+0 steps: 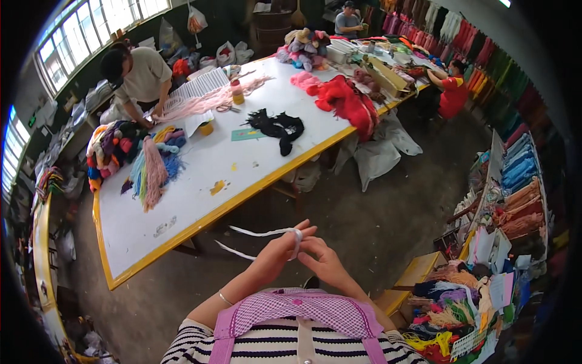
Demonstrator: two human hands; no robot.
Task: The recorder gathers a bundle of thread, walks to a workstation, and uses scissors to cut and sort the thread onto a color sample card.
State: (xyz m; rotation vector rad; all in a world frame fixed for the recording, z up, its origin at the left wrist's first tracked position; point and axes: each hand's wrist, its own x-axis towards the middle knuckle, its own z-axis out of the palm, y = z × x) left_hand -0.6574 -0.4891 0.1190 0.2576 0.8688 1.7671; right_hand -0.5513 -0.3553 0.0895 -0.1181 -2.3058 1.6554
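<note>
Working a length of white yarn point(259, 232) between the two hands, the person stands facing the near edge of the desk point(200, 176), with the yarn held in the air between body and desk, above the floor point(339, 209). The left hand point(280, 250) has its fingers partly stretched out, and a turn of yarn crosses in front of them; two white ends trail off to the left, apart from each other. The right hand point(322, 257) comes in from the other side with its fingers bent toward that turn, thumb near its lower part. Whether either hand truly pinches the strand cannot be told, since the fingertips overlap and the left palm is hidden.

The step in hand looks like looping or wrapping the yarn about the left fingers, perhaps to form a loop or tie; no finished knot can be made out. The next move, as I judge it, calls for the left hand to keep the turn spread while the right takes hold of the strand and draws it round or through. The loose ends would need gathering, evenly and without a hard tug, so that the turn does not slip off the fingertips.
</note>
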